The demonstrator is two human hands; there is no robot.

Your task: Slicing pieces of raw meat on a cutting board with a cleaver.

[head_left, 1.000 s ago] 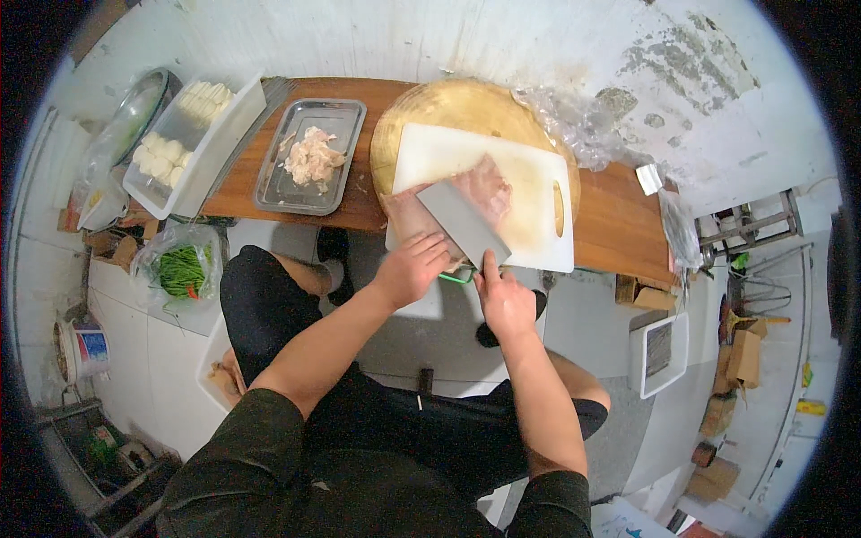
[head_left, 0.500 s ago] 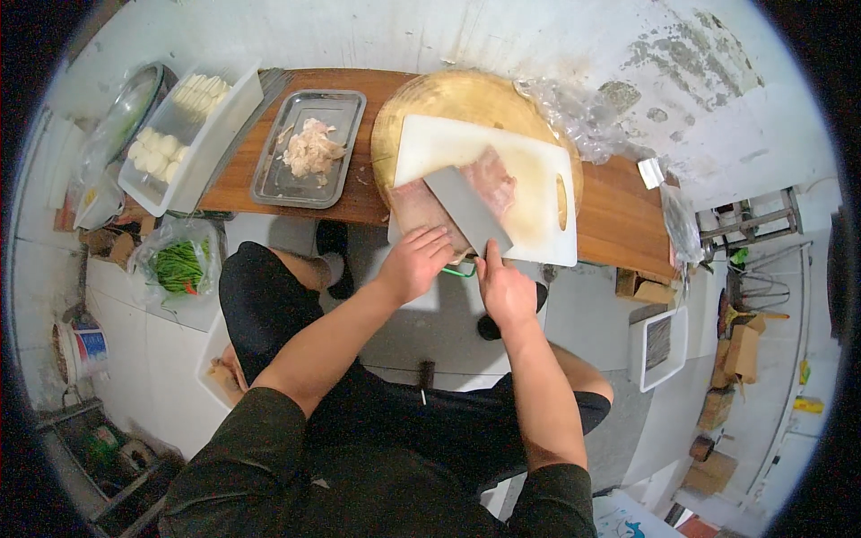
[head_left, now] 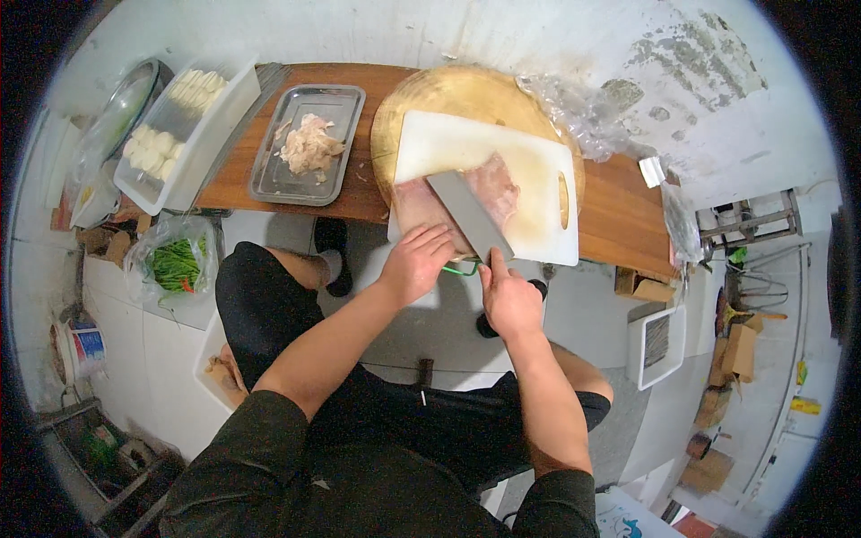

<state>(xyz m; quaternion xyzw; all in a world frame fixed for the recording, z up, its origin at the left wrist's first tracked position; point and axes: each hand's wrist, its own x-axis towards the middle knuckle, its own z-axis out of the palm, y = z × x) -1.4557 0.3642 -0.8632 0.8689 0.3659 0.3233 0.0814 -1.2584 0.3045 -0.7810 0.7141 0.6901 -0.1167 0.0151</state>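
Note:
A broad slab of raw pink meat (head_left: 495, 184) lies on a white cutting board (head_left: 538, 157), overhanging its near edge. My right hand (head_left: 511, 302) is closed around the handle of a grey cleaver (head_left: 465, 212), its index finger reaching along toward the blade. The cleaver lies slantwise over the meat, its far end pointing up and left; how deep its edge sits cannot be made out. Just left of the blade, my left hand (head_left: 415, 262) rests with outstretched fingers on the near left part of the meat.
Beneath the board is a round wooden block (head_left: 439, 88) on a brown table (head_left: 619, 211). A clear tray (head_left: 260, 175) of pale meat scraps and a white bin (head_left: 193, 179) of pale pieces stand to the left. Bagged green vegetables (head_left: 175, 264) sit lower left; crumpled plastic (head_left: 583, 117) lies behind.
The cleaver has tipped slightly, so its blade face looks narrower. My right hand has shifted a little to the right and down; my left hand stays almost in place.

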